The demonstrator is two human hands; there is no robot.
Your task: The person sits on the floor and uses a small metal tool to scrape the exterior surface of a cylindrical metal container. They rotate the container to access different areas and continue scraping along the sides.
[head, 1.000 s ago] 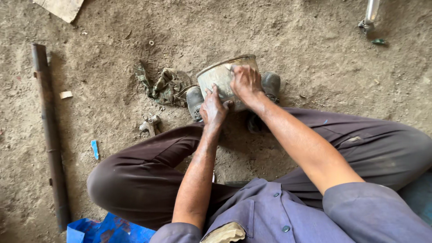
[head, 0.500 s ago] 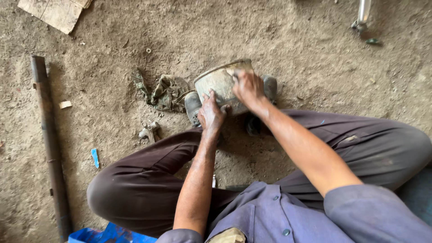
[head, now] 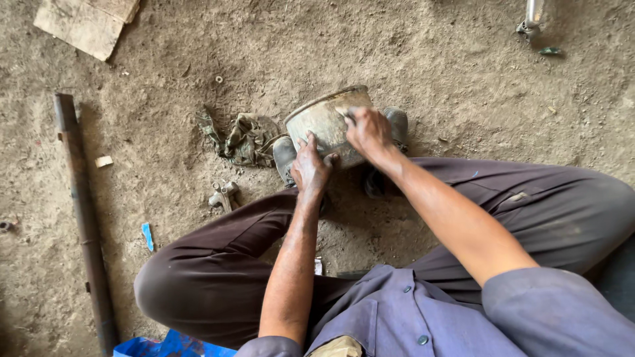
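The person sits cross-legged on the dirt floor with a grimy round metal drum tipped on its side between the two shoes, just ahead of the knees. The left hand lies flat against the near wall of the drum, fingers spread and pointing away from the body, pressing on it rather than gripping it. The right hand is curled over the drum's upper right side, knuckles up, fingers bent in toward the metal; whether something small is pinched under those fingers cannot be told. Both hands touch the drum and sit close to each other without touching. Just to the left of the left hand, a crumpled dirty rag lies on the floor near the drum. Nearer the body from the rag, beside the left knee, sits a small metal fitting. Well off to the left lies a long rusty pipe, with a small blue scrap between it and the left knee. A flat piece of board lies far ahead on the left.
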